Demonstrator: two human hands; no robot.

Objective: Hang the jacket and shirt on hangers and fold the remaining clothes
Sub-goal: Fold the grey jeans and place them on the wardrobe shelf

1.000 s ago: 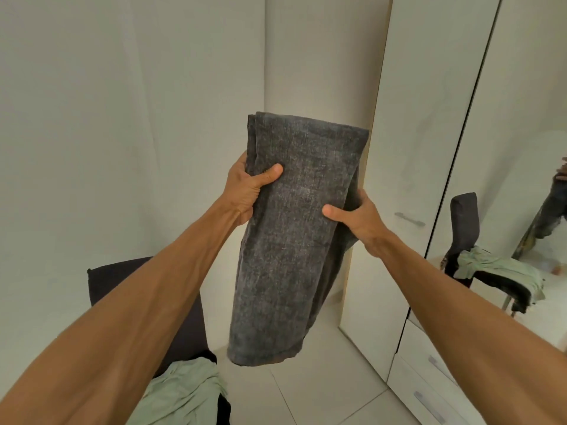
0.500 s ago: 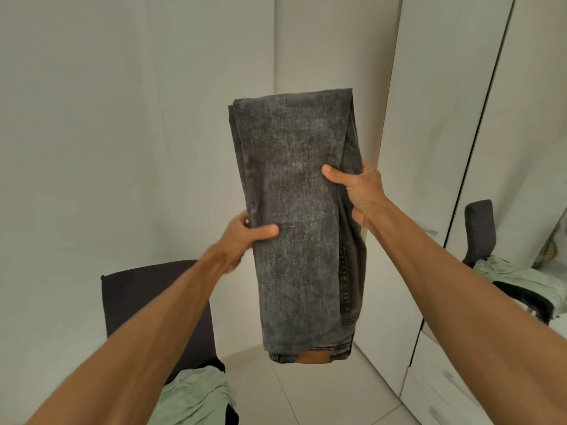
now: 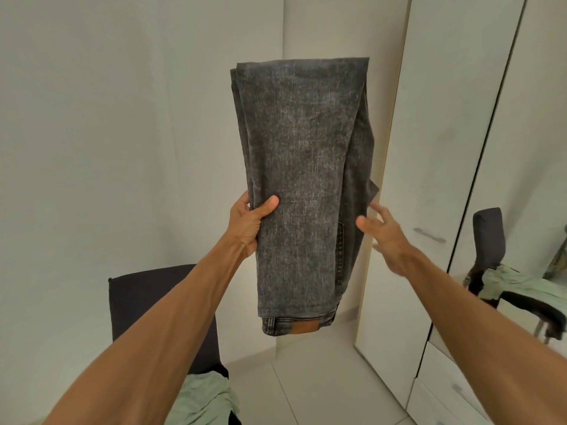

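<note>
Dark grey jeans (image 3: 302,179), folded lengthwise, stand upright in the air before me, waistband with a brown patch at the bottom. My left hand (image 3: 250,222) grips their left edge at mid-height, thumb on the front. My right hand (image 3: 385,237) hovers beside their right edge, fingers spread and blurred, holding nothing. A pale green garment (image 3: 205,400) lies on the black chair (image 3: 153,302) at lower left.
A white wardrobe (image 3: 435,179) with a handle and drawers stands to the right, and its mirror door (image 3: 527,240) reflects the chair and green garment. White walls meet in a corner behind the jeans. Pale floor tiles (image 3: 322,384) lie below.
My right hand has let go of the jeans' right edge and dropped lower beside them. The left hand keeps its grip and the jeans hang straighter with the waistband down.
</note>
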